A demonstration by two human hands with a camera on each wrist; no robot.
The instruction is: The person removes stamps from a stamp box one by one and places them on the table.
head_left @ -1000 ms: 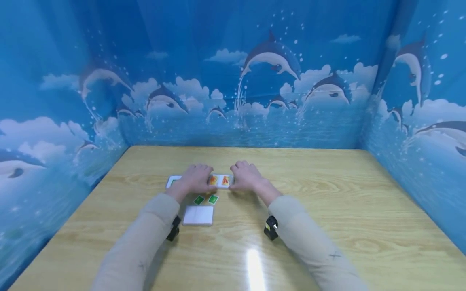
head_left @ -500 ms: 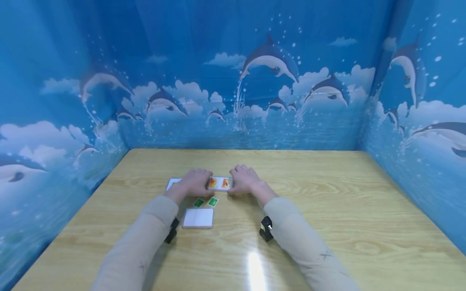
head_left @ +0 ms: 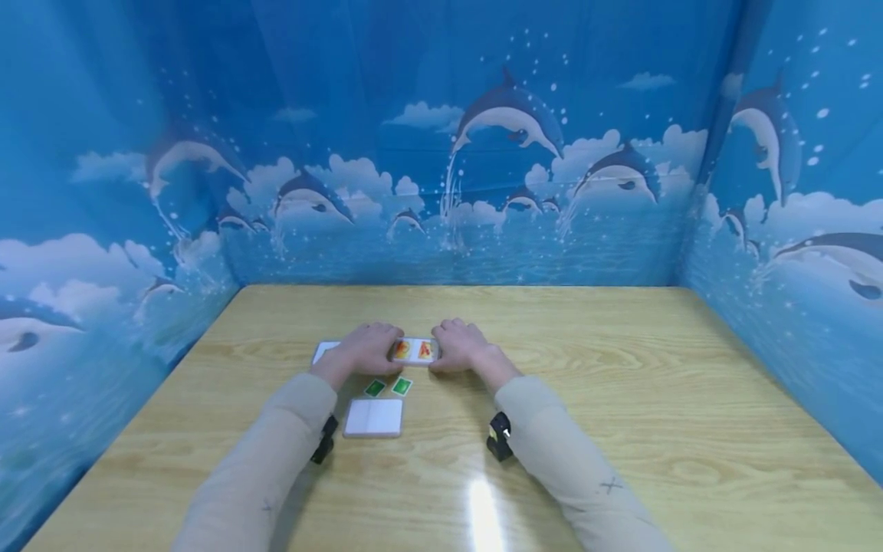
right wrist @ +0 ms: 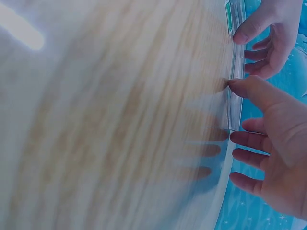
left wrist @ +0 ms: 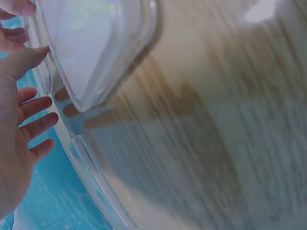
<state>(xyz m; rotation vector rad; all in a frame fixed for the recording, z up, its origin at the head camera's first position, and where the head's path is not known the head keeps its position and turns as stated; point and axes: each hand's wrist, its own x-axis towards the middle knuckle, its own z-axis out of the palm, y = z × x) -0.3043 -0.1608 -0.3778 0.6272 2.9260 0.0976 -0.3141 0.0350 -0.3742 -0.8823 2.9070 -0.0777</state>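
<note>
The left hand [head_left: 366, 349] and the right hand [head_left: 461, 345] pinch the two ends of the picture case [head_left: 414, 350], just left of the middle of the frame. Their thumbs are on its near side and fingers are behind it; the other fingers spread out loosely past its ends. Two orange pictures show on it.

Another flat case [head_left: 323, 350] peeks out left of the left hand, which hides part of it. Two green cards [head_left: 402, 386] lie just below that hand, and a white case [head_left: 373, 418] lies under them, in the way toward the bottom. The wooden table [head_left: 621, 383] gives wide room at the right. Its far edge meets a blue dolphin cloth [head_left: 414, 253].
</note>
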